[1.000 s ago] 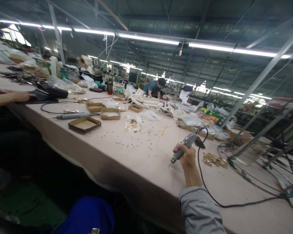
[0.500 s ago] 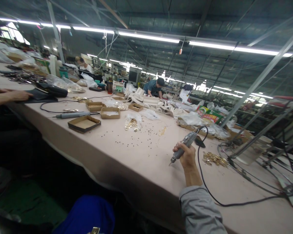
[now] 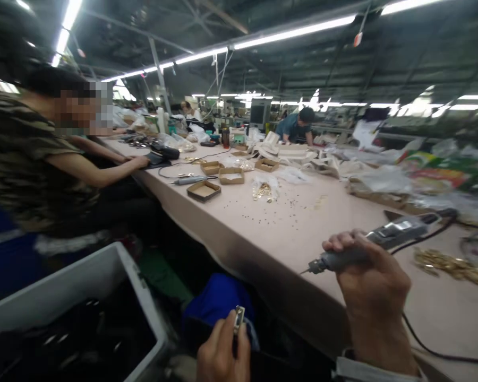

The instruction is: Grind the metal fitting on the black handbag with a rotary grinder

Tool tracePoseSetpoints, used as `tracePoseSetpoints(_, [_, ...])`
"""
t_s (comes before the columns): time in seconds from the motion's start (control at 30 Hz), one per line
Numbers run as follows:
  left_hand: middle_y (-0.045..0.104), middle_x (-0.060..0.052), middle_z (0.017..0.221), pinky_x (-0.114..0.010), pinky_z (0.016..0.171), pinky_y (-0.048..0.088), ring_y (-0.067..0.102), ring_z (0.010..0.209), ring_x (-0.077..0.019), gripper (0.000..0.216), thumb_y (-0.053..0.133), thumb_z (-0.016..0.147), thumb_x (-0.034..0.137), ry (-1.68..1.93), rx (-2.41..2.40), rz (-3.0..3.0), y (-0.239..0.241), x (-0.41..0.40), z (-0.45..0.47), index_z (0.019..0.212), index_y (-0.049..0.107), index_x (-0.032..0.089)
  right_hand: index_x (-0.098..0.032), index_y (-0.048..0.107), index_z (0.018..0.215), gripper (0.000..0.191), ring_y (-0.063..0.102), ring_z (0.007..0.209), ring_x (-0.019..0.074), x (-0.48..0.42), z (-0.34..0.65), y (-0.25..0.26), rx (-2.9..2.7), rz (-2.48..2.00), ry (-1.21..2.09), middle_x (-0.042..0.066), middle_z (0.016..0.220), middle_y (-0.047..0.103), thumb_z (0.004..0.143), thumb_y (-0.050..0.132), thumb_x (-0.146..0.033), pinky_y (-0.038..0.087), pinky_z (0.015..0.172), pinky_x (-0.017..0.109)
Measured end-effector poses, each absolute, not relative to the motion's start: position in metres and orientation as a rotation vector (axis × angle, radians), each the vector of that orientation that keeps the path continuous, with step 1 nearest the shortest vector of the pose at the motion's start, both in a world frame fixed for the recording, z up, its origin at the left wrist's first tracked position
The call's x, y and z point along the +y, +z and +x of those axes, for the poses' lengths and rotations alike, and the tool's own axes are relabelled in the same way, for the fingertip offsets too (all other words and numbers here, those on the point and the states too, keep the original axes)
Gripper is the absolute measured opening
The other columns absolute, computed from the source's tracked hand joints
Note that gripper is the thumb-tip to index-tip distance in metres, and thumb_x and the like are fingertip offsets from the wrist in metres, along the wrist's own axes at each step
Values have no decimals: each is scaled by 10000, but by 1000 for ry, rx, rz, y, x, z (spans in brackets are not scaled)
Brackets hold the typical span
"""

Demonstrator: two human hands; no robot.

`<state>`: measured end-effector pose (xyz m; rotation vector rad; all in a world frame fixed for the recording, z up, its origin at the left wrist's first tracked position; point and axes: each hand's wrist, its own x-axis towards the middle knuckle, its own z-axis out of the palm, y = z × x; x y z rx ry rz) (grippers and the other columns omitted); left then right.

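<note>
My right hand (image 3: 368, 281) is closed around a grey corded electric screwdriver (image 3: 376, 241), held level over the near edge of the long pink table (image 3: 263, 233), its tip pointing left. My left hand (image 3: 223, 353) shows at the bottom, below the table edge, pinching a small metal clasp (image 3: 238, 320) upright between its fingers. A pile of gold metal fittings (image 3: 450, 263) lies on the table to the right of the screwdriver.
A co-worker in a patterned shirt (image 3: 35, 159) sits at the left, arms on the table. A grey bin (image 3: 87, 286) stands low left. Small cardboard trays (image 3: 203, 190), another screwdriver (image 3: 191, 180), loose screws and plastic bags lie farther along. Another person (image 3: 297, 124) bends over at the back.
The view has swung left and down, bringing the co-worker and grey bin in. My right hand with the screwdriver has lifted nearer to me. My left hand with the clasp has come into sight.
</note>
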<state>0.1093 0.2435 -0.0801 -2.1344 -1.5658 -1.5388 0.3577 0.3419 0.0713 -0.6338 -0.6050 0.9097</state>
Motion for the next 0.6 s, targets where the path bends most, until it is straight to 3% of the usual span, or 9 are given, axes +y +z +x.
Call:
tracePoseSetpoints(0.27, [674,-75,802,-264,611,607,703,671,-193,184,543,995,68,-1394,-1704,-1971,-67,221,123,1159,616,111,-215,682,892,53,554,748,176,290,270,55,-644,-637,1005,22,804,492,857,719,-231,577,723,361])
tracePoseSetpoints(0.6, [720,-119,874,-283,650,625,741,752,-217,163,523,1020,90,-1412,-1722,-1914,-60,215,119,1161,600,117,-209,684,944,149,577,725,178,278,236,47,-718,-605,1064,20,790,558,828,777,-226,561,724,374])
